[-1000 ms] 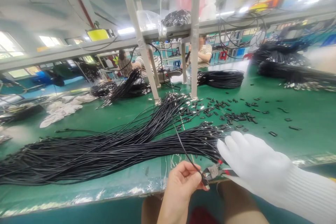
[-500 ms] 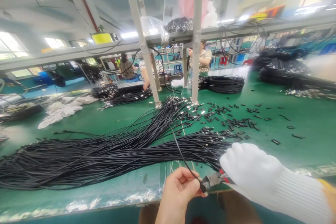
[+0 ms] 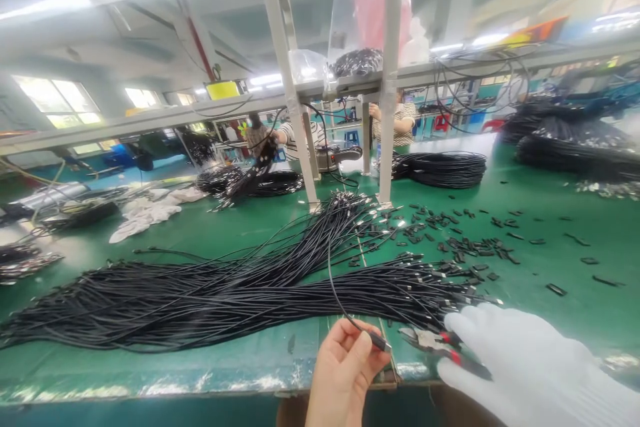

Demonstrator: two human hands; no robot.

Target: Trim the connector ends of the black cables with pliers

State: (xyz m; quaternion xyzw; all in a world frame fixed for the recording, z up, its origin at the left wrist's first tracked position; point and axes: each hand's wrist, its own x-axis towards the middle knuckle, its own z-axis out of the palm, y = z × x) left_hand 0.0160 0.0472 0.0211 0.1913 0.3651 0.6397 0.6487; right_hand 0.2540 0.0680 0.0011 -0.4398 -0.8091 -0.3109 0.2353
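My bare left hand [image 3: 345, 367] pinches a black cable [image 3: 336, 290] close to its end. The cable's plug [image 3: 379, 341], with a metal tip, sticks out to the right past my thumb. My right hand [image 3: 520, 353], in a white knitted glove, is closed round the red-and-black handles of a pair of cutting pliers [image 3: 430, 339]. The pliers' jaws are parted and point left, a short gap away from the plug. Behind both hands lies a big bundle of black cables [image 3: 260, 297], its metal-tipped ends toward the right.
Small black plastic scraps [image 3: 475, 248] lie scattered on the green tabletop [image 3: 540, 213]. Shelf posts [image 3: 389, 147] rise behind the bundle. Coiled cables [image 3: 445, 169] and white gloves [image 3: 147, 213] lie farther back. Across the table, a co-worker's hand [image 3: 281, 138] holds a cable bunch.
The pliers have moved right, off the plug, and their jaws have opened. The plug in my left hand has turned more level. Across the table, a co-worker has lifted a cable bunch.
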